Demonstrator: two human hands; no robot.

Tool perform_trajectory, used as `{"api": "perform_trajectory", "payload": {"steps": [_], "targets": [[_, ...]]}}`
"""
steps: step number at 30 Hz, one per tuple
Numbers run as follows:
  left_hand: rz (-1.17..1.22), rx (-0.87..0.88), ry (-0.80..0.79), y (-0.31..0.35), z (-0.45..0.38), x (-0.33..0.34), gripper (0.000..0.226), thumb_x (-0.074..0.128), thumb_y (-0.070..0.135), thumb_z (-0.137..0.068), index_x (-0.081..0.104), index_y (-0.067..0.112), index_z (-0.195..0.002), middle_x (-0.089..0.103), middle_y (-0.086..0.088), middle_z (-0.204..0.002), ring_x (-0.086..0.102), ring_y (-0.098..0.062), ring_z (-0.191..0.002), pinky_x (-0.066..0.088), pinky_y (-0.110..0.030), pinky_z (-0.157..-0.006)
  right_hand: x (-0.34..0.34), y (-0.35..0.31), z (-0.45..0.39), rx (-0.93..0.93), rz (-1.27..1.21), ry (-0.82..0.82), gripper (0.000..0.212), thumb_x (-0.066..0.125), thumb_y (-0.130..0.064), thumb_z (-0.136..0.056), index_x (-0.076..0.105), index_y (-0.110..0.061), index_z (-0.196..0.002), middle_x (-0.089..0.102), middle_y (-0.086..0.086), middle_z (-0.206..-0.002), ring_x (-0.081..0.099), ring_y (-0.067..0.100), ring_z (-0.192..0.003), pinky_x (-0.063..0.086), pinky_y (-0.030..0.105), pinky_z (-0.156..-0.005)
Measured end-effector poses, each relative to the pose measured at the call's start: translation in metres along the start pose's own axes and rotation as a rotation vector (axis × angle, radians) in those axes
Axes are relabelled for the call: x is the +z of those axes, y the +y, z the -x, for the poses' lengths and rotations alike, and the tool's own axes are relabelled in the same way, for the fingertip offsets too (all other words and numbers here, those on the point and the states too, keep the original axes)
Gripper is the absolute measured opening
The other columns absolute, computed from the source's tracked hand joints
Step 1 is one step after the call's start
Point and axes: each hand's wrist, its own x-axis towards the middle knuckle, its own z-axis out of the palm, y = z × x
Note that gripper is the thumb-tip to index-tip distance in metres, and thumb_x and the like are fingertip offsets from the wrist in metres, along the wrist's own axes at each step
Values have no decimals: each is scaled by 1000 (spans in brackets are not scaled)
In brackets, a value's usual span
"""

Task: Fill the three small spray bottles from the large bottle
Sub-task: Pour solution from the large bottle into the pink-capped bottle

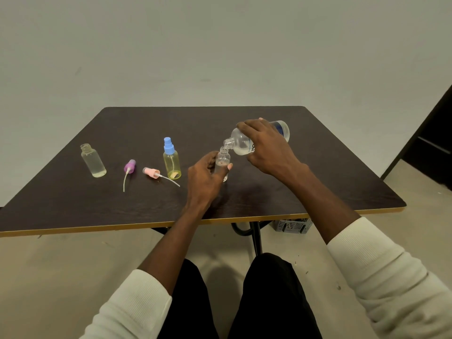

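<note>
The right hand point(266, 145) grasps the large bottle point(244, 143), fingers wrapped over its body, tipping it so its open neck meets the mouth of a small clear bottle point(223, 160) near the counter's point(318, 192) middle. The left hand point(204, 178) holds that small bottle upright, fingers curled round it. At nine o'clock stand a yellow bottle with a blue sprayer point(172, 159), a loose pink sprayer point(152, 172), a purple sprayer point(129, 167) and an uncapped clear bottle point(93, 160).

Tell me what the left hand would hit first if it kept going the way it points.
Nothing new: the left hand already grips the small bottle. Beyond that, probably the large bottle's neck, though depth is unclear.
</note>
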Motion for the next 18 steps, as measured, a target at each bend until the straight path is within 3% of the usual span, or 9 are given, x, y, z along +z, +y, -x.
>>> {"api": "perform_trajectory", "payload": {"steps": [11, 18], "targets": [[-15, 6, 15, -3, 0, 2, 36, 78, 24, -86, 63, 36, -117, 65, 39, -85, 66, 13, -89, 50, -7, -75, 0, 0, 0, 11, -2, -3, 67, 75, -7, -75, 50, -12, -138, 54, 7, -136, 45, 28, -128, 29, 40, -113], [-40, 14, 11, -2, -1, 1, 36, 78, 25, -86, 61, 41, -114, 63, 45, -86, 65, 14, -88, 50, -7, -75, -2, 0, 0, 16, 3, -19, 67, 74, -9, -77, 49, -13, -139, 53, 7, -138, 44, 27, -130, 29, 41, -114]]}}
